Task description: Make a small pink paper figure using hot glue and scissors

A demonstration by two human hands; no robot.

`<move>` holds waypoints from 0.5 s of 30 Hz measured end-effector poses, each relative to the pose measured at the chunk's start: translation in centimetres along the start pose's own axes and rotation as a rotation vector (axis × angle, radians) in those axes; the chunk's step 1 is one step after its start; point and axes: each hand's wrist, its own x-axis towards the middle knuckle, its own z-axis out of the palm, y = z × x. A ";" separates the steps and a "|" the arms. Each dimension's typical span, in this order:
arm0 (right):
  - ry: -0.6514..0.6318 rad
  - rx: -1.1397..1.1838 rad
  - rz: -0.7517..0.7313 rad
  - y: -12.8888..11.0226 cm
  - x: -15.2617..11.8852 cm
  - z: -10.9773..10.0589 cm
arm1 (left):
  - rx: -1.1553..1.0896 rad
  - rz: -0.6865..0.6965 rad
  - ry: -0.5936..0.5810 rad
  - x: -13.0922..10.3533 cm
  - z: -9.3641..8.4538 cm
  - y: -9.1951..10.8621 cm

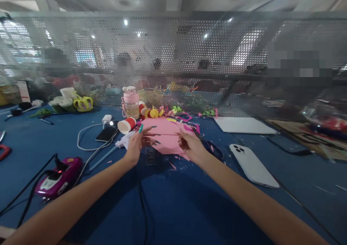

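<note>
Pink paper sheets [165, 143] lie on the blue table in front of me, beneath and between both hands. My left hand [137, 143] hovers at their left edge, its long-nailed fingers stretched out and apart. At the right side, my right hand [191, 143] is closed in a pinch. A thin line runs leftward from its fingertips across the pink paper; whether it is a strip or a paper edge I cannot tell. Just left of my left hand lies a white glue gun [124, 140], partly covered by the hand. A red paper cup [130, 123] rests on its side behind it.
A pink-lidded bottle [131, 104] and curled paper scraps [154, 112] stand at the back. On the left are a black phone [107, 132] with a cable and a purple power strip [61, 176]. To the right lie a white phone [253, 165] and white sheets [244, 125].
</note>
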 end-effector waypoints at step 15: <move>-0.149 -0.481 -0.154 -3.1 -0.3 1.0 | 0.353 -0.536 -0.571 0.3 -0.7 1.3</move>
